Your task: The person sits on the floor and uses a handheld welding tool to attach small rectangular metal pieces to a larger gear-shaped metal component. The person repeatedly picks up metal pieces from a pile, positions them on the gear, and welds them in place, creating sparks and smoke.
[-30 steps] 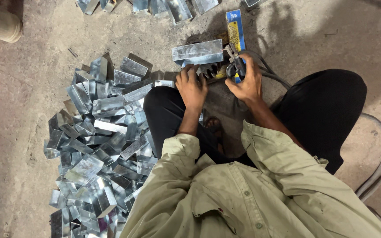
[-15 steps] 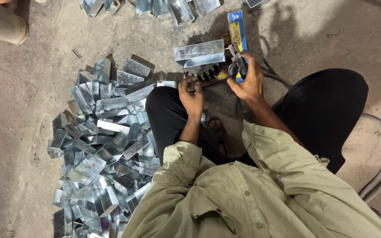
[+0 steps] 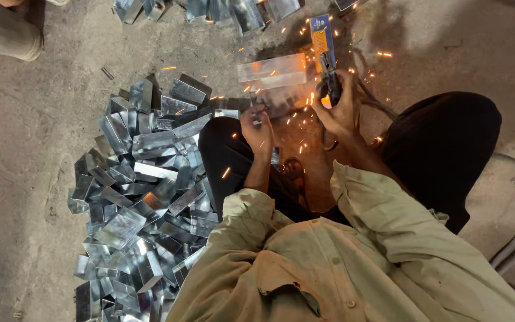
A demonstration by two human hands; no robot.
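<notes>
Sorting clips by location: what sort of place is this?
Probably a metalwork shop floor. A heap of cut metal pieces lies on bare concrete, and sparks fly where the right hand holds a power tool.

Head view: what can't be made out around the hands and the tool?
- Tool in right hand: type unclear, fingers and sparks cover it.
- Piece under left hand: hidden by fingers and smoke.
- Metal pieces: pile cut off by bottom edge.
</notes>
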